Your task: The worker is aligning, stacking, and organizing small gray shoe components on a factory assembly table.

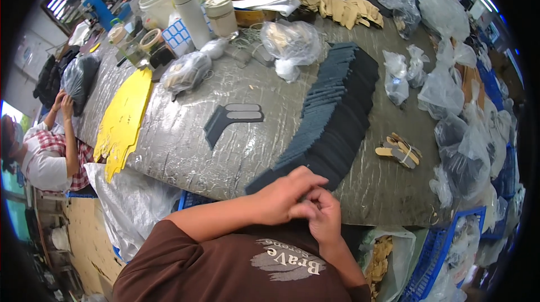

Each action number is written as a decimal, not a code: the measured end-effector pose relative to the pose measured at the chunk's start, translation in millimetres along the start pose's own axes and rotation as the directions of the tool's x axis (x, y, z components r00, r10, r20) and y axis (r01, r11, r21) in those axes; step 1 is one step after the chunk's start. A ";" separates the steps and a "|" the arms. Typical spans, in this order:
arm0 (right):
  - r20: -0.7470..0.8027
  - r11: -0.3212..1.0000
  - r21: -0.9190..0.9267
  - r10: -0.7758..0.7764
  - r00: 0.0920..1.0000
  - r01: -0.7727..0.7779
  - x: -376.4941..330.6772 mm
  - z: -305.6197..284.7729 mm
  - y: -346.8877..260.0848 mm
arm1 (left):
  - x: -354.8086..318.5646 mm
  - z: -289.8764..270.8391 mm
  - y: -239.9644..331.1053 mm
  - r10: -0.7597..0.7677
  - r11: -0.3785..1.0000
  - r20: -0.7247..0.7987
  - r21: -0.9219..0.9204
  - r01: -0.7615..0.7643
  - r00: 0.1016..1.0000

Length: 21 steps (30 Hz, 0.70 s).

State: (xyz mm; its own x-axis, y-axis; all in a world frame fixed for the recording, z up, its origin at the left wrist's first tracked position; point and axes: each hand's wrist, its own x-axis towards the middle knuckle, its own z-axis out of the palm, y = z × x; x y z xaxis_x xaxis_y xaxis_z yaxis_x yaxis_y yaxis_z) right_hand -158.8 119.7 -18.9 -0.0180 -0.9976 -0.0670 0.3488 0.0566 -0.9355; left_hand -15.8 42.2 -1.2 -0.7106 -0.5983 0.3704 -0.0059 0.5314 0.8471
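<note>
My left hand and my right hand meet at the table's near edge. Their fingers are closed and pinched together; anything between them is too small or hidden to make out. Just beyond them, a long row of overlapping dark blue-black flat pieces curves away across the table. Left of the row lies a dark angled flat piece with two grey rounded strips on one arm. A banded bundle of tan and black strips rests to the right.
A yellow sheet lies at left near a seated person. Jars, a white flask and bagged parts stand at the back. Clear plastic bags crowd the right edge, above a blue crate.
</note>
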 end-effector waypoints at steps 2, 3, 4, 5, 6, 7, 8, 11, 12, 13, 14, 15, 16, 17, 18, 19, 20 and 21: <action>0.076 0.997 0.077 0.017 0.997 -0.023 2.8 -5.9 9.8 | 3.2 -6.8 1.5 -0.183 0.969 -0.013 -0.172 0.178 0.983; 0.067 0.995 0.083 0.048 0.997 -0.054 1.0 -6.8 10.6 | 6.2 -9.3 -3.0 -0.099 0.985 -0.036 -0.146 0.093 0.994; 0.061 0.992 0.092 0.079 0.995 -0.085 0.8 -5.3 9.6 | 6.3 -12.5 -1.6 -0.097 0.984 -0.026 -0.156 0.092 0.995; 0.047 0.992 0.091 0.081 0.996 -0.085 0.1 -6.1 9.9 | 6.4 -16.5 3.4 -0.096 0.992 0.056 -0.075 0.100 0.994; 0.081 0.979 0.133 0.141 0.987 -0.151 -0.8 -7.6 10.7 | 7.6 -19.4 7.1 -0.100 0.995 0.138 0.007 0.100 0.985; 0.123 0.960 0.173 0.198 0.972 -0.218 -1.5 -7.9 11.1 | 9.7 -21.9 8.6 -0.064 0.998 0.135 0.021 0.062 0.989; 0.115 0.960 0.175 0.200 0.973 -0.218 -2.0 -8.1 11.8 | 10.5 -22.9 7.6 -0.063 0.998 0.141 0.015 0.061 0.988; 0.084 0.979 0.131 0.144 0.986 -0.154 -0.2 -8.7 11.2 | 10.2 -24.4 5.4 0.066 0.991 0.160 0.103 -0.084 0.985; 0.117 0.988 0.097 0.106 0.987 -0.117 1.7 -8.1 7.3 | 9.3 -24.6 5.3 0.076 0.980 0.161 0.171 -0.103 0.984; 0.152 0.995 0.063 0.070 0.986 -0.080 2.7 -8.2 4.3 | 8.4 -24.5 5.2 0.085 0.964 0.162 0.237 -0.122 0.983; 0.148 0.995 0.064 0.071 0.986 -0.081 3.0 -8.3 3.2 | 7.9 -25.1 5.6 0.085 0.965 0.165 0.234 -0.122 0.983; 0.131 0.992 0.085 0.082 0.988 -0.093 3.2 -8.2 2.5 | 7.6 -26.1 6.5 0.063 0.949 0.176 0.293 -0.113 0.982; 0.117 0.989 0.106 0.092 0.989 -0.104 3.7 -8.3 2.0 | 7.1 -27.1 6.9 0.041 0.930 0.184 0.353 -0.105 0.982; 0.115 0.989 0.108 0.092 0.989 -0.104 4.1 -9.1 1.4 | 6.1 -27.6 6.6 0.041 0.930 0.187 0.352 -0.106 0.982; 0.130 0.965 0.202 0.141 0.981 -0.166 4.4 -10.3 0.8 | 5.1 -28.0 6.1 0.026 0.918 0.155 0.387 -0.085 0.988; 0.148 0.929 0.293 0.188 0.971 -0.225 4.5 -11.4 0.1 | 5.9 -28.1 6.8 0.013 0.906 0.123 0.419 -0.064 0.992; 0.145 0.929 0.294 0.189 0.971 -0.225 4.2 -11.8 -0.9 | 7.3 -29.1 10.5 0.014 0.907 0.126 0.416 -0.065 0.992; 0.147 0.957 0.211 0.170 0.974 -0.199 3.7 -12.0 -2.1 | 9.7 -31.3 17.6 0.025 0.902 0.168 0.422 -0.094 0.985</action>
State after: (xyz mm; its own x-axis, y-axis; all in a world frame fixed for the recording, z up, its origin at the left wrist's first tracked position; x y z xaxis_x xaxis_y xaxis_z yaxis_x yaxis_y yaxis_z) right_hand -170.8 116.4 -21.4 0.1796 -0.9684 -0.1731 0.5350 0.2439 -0.8089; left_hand -0.7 27.0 29.2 -0.8186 -0.4757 0.3219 -0.2349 0.7886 0.5682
